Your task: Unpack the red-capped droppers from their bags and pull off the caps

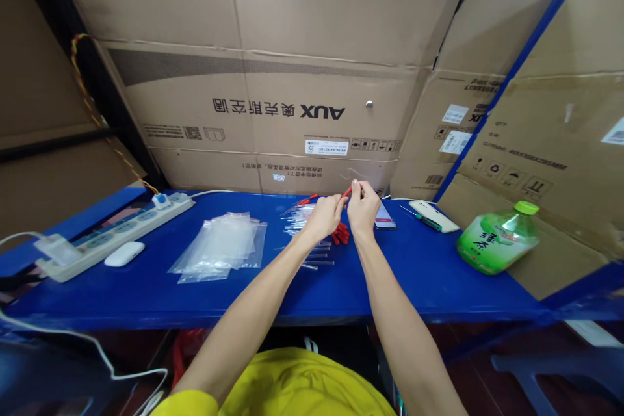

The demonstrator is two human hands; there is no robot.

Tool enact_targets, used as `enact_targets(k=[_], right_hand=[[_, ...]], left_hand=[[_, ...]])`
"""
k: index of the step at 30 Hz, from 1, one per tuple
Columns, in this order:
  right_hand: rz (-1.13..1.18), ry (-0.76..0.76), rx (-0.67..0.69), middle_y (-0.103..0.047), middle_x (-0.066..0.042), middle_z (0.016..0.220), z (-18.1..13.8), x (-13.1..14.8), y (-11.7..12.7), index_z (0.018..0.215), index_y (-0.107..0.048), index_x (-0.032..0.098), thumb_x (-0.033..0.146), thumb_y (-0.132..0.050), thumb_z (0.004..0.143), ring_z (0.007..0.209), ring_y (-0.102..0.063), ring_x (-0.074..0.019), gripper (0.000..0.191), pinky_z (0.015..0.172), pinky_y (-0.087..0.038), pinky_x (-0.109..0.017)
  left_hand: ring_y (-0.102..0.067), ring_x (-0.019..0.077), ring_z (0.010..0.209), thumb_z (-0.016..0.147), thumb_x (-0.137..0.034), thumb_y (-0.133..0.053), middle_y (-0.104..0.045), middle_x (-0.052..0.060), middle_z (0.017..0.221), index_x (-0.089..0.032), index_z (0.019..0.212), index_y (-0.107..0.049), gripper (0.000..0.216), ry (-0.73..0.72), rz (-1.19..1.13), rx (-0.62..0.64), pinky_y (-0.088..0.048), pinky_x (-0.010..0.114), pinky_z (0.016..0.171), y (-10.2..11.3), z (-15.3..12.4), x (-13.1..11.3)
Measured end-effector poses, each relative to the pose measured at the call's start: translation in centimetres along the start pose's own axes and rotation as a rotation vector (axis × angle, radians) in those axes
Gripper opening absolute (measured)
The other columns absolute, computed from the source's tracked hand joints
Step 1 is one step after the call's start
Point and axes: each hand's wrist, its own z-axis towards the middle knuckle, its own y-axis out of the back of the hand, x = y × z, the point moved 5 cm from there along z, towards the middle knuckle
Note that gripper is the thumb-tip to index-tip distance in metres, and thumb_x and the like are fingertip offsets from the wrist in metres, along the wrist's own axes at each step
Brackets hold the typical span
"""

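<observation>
Both hands meet over the middle of the blue table, pinching a small red stick-like piece (348, 192) between them. The fingers of my left hand (325, 216) are closed on its left end. My right hand (363, 207) grips the other end, and a thin clear strand rises just above it. Below the hands lies a bunch of red pieces (340, 234). Several clear thin tubes (318, 264) are spread under and beside my left wrist, with a pile of them (296, 220) farther back. More red pieces (308, 199) lie behind my left hand.
Clear zip bags (219, 248) are stacked on the left, near a white case (125, 254) and a power strip (121, 234). A phone (385, 216), a green screwdriver (425, 220), a pale flat object (436, 216) and a green tea bottle (498, 240) are on the right. Cardboard walls (292, 91) surround the blue table (409, 279).
</observation>
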Motion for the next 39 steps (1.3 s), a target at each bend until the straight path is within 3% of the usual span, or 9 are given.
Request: enact_targets(k=[4,10,16,19,22,26,30,34,39], right_hand=[[-0.018,-0.003,-0.011,-0.054,0.0,0.063,0.4,-0.5,0.1,0.073,-0.051,0.023,0.053,-0.042,0.103,0.062,-0.044,-0.0176,0.043,0.063,-0.032,-0.03],[-0.105,0.018,-0.257,-0.058,-0.003,0.069,4.2,-2.8,4.4,0.077,-0.055,0.021,0.057,-0.037,0.103,0.067,-0.049,-0.0192,0.047,0.066,-0.035,-0.03],[-0.032,0.134,0.136,-0.048,0.003,0.059,3.8,-2.5,2.8,0.074,-0.06,0.02,0.05,-0.052,0.098,0.058,-0.042,-0.0145,0.039,0.061,-0.033,-0.028],[0.026,0.149,0.384,-0.046,0.004,0.058,2.5,-2.0,1.0,0.071,-0.058,0.02,0.053,-0.057,0.094,0.057,-0.04,-0.0132,0.04,0.058,-0.031,-0.027],[0.077,0.165,0.547,-0.05,0.004,0.06,1.4,-1.4,-0.4,0.07,-0.058,0.021,0.056,-0.058,0.093,0.059,-0.043,-0.0137,0.042,0.06,-0.033,-0.027],[0.109,0.228,0.565,-0.061,-0.001,0.073,0.3,0.0,-1.1,0.08,-0.06,0.022,0.055,-0.056,0.097,0.07,-0.054,-0.0174,0.037,0.07,-0.041,-0.028],[0.153,0.237,0.536,-0.07,-0.007,0.102,-0.5,0.6,-1.4,0.11,-0.06,0.023,0.048,-0.042,0.105,0.092,-0.064,-0.0212,0.031,0.084,-0.045,-0.031],[0.006,0.25,0.689,-0.071,-0.005,0.09,-1.6,0.3,-2.4,0.111,-0.059,0.025,0.039,-0.032,0.108,0.081,-0.066,-0.0218,0.031,0.073,-0.04,-0.029],[-0.241,0.357,0.644,-0.07,-0.004,0.079,-1.9,0.3,-2.6,0.101,-0.058,0.025,0.036,-0.033,0.108,0.07,-0.064,-0.0227,0.029,0.063,-0.028,-0.029]], left_hand=[[-0.067,0.0218,0.075,0.108,-0.026,-0.038,-0.074,0.011,0.083,-0.018,0.082,-0.062,0.036,-0.014,-0.007,0.008,-0.043,0.03,0.072,-0.2,-0.2,-0.1],[-0.064,0.0188,0.069,0.108,-0.028,-0.038,-0.07,0.006,0.075,-0.019,0.076,-0.058,0.039,0.005,-0.083,0.053,-0.042,0.028,0.07,0.2,-1.7,1.1],[-0.06,0.0153,0.07,0.109,-0.038,-0.037,-0.066,0.002,0.076,-0.019,0.095,-0.066,0.038,0.076,-0.065,-0.262,-0.041,0.026,0.073,4.4,-1.9,3.0],[-0.059,0.0146,0.07,0.102,-0.044,-0.054,-0.065,-0.001,0.079,-0.021,0.125,-0.064,0.033,-0.01,-0.076,-0.189,-0.041,0.025,0.071,4.6,-1.8,2.8],[-0.059,0.0148,0.071,0.098,-0.044,-0.061,-0.066,-0.001,0.083,-0.022,0.128,-0.061,0.038,-0.063,-0.125,-0.041,-0.042,0.025,0.07,3.7,-1.8,2.4],[-0.056,0.014,0.067,0.101,-0.038,-0.053,-0.065,-0.001,0.078,-0.02,0.108,-0.061,0.022,-0.056,-0.22,-0.079,-0.042,0.026,0.068,3.4,-1.7,2.1],[-0.05,0.0118,0.058,0.103,-0.044,-0.047,-0.055,-0.004,0.068,-0.021,0.101,-0.051,0.023,0.064,-0.514,-0.168,-0.042,0.025,0.061,3.8,-1.5,2.6],[-0.054,0.0116,0.06,0.1,-0.044,-0.052,-0.06,-0.002,0.073,-0.021,0.1,-0.051,0.023,0.081,-0.593,-0.092,-0.045,0.024,0.063,4.0,-1.5,2.8],[-0.048,0.0118,0.058,0.101,-0.044,-0.052,-0.053,-0.004,0.064,-0.019,0.094,-0.057,0.026,0.061,-0.392,-0.069,-0.038,0.024,0.06,5.3,-1.9,3.1]])
